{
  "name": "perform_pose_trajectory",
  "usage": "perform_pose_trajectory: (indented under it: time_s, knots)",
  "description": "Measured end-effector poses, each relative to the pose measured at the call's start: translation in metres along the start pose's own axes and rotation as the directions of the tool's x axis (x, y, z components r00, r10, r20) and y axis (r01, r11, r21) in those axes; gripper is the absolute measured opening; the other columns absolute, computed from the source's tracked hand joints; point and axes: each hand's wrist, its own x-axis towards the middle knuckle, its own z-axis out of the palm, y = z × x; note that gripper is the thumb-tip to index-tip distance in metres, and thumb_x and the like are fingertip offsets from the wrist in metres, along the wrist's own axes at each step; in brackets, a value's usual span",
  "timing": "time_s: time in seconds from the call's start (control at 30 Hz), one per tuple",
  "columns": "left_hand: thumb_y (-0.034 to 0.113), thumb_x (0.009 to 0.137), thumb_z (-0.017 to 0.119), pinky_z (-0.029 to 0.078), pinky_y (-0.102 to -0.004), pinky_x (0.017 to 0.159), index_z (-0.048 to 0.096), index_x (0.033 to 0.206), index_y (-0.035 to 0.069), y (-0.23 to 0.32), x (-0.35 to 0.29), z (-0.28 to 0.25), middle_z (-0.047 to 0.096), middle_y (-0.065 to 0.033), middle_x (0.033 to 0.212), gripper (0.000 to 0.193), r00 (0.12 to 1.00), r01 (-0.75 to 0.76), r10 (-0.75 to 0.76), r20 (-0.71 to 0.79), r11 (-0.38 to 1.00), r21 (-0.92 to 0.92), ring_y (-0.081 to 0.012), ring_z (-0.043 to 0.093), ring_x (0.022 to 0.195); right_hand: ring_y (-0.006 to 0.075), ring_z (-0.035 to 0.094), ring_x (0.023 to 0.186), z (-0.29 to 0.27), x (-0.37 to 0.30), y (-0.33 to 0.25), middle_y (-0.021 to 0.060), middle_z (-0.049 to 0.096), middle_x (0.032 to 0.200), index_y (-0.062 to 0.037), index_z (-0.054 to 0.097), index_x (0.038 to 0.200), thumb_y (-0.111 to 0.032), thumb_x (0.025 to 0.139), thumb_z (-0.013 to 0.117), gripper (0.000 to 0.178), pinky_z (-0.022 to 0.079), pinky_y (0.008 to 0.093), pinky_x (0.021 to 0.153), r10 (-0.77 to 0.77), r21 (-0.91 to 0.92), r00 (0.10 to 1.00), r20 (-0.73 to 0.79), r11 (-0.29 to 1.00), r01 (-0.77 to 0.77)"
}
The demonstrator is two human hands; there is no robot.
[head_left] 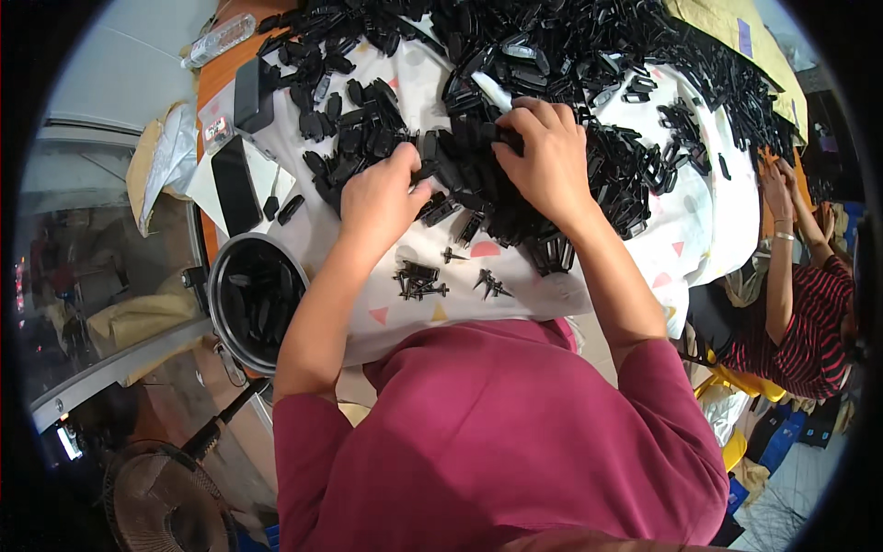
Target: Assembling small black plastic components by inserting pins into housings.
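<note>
Over a table covered in a patterned white cloth, both my hands work among heaps of black plastic parts. My left hand has its thumb and forefinger closed on a small black plastic part. To its right, my right hand is curled round another black plastic part, partly hidden by the fingers. A white strip lies just beyond that hand. Nearer me on the cloth are small spiky black pieces and a little cluster of black pieces.
At the left stand a bucket holding black parts, a dark phone, a black case and a clear plastic bottle. A fan is at lower left. A co-worker in a striped shirt sits at the right.
</note>
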Motion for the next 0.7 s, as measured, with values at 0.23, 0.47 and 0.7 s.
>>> perform_pose_trajectory:
  time_s: [0.23,0.47,0.7]
  knots:
    - [0.002,0.07,0.068,0.045,-0.0224,0.069,0.054,0.103,0.0,0.019,-0.018,-0.017,0.059,-0.0043,0.084,0.036,0.949,-0.146,-0.144,-0.28,0.586,-0.797,-0.0103,0.055,0.076,0.0058,0.051,0.07,-0.015,-0.019,-0.036,0.0027,0.057,0.084,-0.0011,0.053,0.102,0.001,0.077,0.059,0.026,0.044,0.0195,0.061,0.042,0.795,0.978,0.204,0.576,-0.19]
    - [0.008,0.075,0.066,0.037,-0.017,0.05,0.055,0.103,0.0,0.021,-0.029,-0.013,0.053,0.0015,0.074,0.031,0.977,-0.093,-0.19,-0.098,0.035,-0.995,-0.0044,0.044,0.055,0.0058,0.05,0.074,-0.032,-0.025,-0.037,0.005,0.055,0.083,-0.003,0.06,0.098,0.0,0.07,0.067,0.029,0.04,0.0158,0.055,-0.057,0.64,0.997,-0.046,0.765,0.073]
    - [0.012,0.079,0.063,0.034,-0.0166,0.049,0.055,0.108,0.004,0.022,-0.025,-0.019,0.047,0.0039,0.069,0.031,0.971,-0.112,-0.183,-0.151,0.211,-0.971,-0.0028,0.041,0.055,0.0124,0.057,0.073,-0.033,-0.022,-0.043,0.0074,0.055,0.094,-0.0003,0.049,0.107,0.002,0.08,0.053,0.027,0.049,0.0223,0.056,0.138,0.977,0.981,0.139,0.143,-0.158]
